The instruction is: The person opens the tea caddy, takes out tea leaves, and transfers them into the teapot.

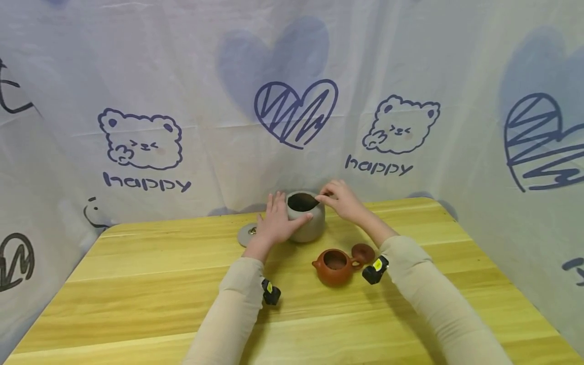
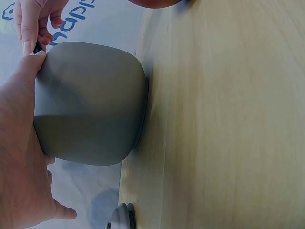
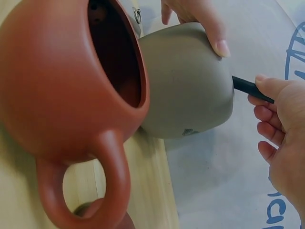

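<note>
A grey round jar [image 1: 310, 228] stands at the back of the table with its mouth uncovered. My left hand [image 1: 276, 223] holds it from the left, thumb along the front of the rim and fingers on the far side. At the jar's right rim, my right hand [image 1: 343, 200] pinches the end of a slim dark utensil [image 3: 244, 87]. Its other end is inside the jar, out of sight, so its kind cannot be told. Nearer me sits a reddish-brown clay teapot [image 1: 334, 276], lidless, its spout to the left and handle to the right.
The teapot's round lid [image 1: 363, 253] lies by its handle, close to my right wrist. A grey jar lid [image 1: 246, 236] with a small metal ring rests left of the jar. Behind the wooden table [image 1: 150, 284] hangs a printed white cloth [image 1: 219, 132].
</note>
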{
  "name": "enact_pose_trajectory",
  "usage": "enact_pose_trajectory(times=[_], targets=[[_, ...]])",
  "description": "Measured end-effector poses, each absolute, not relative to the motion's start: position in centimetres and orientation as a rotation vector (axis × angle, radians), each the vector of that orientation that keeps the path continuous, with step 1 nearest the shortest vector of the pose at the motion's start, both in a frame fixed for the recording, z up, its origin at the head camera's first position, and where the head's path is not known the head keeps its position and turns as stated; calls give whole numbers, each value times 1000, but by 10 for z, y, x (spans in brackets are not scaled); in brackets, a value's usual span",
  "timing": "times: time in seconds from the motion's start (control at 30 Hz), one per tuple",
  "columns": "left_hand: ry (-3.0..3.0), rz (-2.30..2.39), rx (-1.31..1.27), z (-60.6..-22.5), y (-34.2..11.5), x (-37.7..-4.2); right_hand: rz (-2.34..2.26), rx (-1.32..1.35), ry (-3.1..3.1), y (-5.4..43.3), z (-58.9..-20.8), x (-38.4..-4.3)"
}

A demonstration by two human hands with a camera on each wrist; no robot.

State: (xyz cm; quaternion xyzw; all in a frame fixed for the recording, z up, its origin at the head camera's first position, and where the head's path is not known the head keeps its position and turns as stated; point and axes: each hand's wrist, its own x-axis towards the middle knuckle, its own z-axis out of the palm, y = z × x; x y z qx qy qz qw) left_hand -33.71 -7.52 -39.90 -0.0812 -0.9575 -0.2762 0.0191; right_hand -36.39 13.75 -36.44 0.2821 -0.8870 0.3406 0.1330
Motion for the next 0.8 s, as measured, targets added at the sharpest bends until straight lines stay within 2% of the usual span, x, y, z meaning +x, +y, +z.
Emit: enact_pose_trajectory(times=[0.8], targets=[[-2972, -856, -248, -399, -75, -338, 1041, 571, -2603, 162, -365, -360]])
